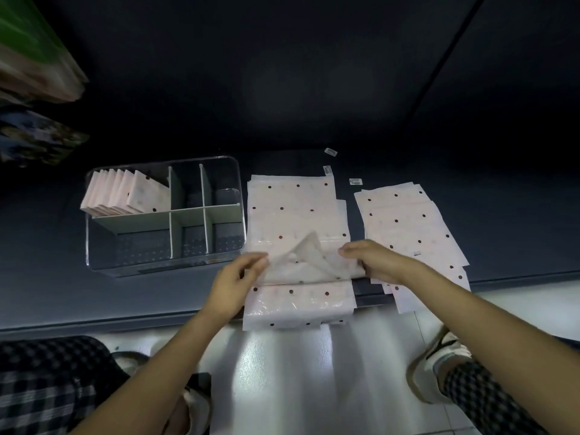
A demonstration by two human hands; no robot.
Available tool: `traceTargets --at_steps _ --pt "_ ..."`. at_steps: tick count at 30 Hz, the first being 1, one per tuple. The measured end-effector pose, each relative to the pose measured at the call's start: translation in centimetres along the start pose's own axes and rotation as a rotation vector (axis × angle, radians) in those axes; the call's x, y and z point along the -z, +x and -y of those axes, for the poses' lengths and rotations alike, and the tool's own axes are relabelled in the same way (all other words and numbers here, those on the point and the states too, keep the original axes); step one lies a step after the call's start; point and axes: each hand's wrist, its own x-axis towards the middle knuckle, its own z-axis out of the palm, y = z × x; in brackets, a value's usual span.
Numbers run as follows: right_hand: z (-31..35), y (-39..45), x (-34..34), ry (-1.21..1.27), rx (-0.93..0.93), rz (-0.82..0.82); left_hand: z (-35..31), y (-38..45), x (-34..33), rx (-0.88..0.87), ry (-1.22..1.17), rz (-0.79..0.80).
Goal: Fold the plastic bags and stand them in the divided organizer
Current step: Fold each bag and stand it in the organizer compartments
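Two hands work one pale pink dotted plastic bag [298, 262] at the near edge of the dark desk [314, 105], on a flat stack of like bags [292, 208]. The left hand [233, 285] pinches the bag's left side, fingers curled on it; the right hand [373, 262] grips its right side, and the middle lifts in a peak between them. Left of the stack stands the clear divided organizer [163, 215], with folded bags [125, 196] upright in its far-left compartment. A second flat pile [408, 227] lies right of the stack.
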Motion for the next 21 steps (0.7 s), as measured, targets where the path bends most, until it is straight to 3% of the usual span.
traceTargets --at_steps 3,5,7,9,11,16,21 --pt "1.3 1.8 0.9 0.128 -0.167 -0.091 -1.0 -0.5 -1.4 -0.123 0.092 -0.276" --pt "1.7 2.7 1.2 0.141 -0.212 -0.154 -1.4 -1.1 -2.4 -0.335 0.305 -0.329" --pt "1.6 3.4 1.6 0.168 -0.201 -0.168 -0.8 -1.3 -3.6 -0.49 0.481 -0.172" --pt "1.5 3.7 1.8 0.203 -0.162 -0.194 0.4 -1.6 -4.5 -0.491 0.703 0.05" --pt "1.2 3.7 1.6 0.167 -0.085 -0.274 2.0 -1.9 -5.0 -0.436 0.891 0.174" --pt "-0.2 4.3 1.1 0.01 0.212 -0.529 2.9 -2.6 -4.9 -0.471 1.076 0.175" --pt "0.3 5.5 0.1 -0.1 0.212 -0.622 2.5 -2.4 -5.0 -0.508 1.171 0.179"
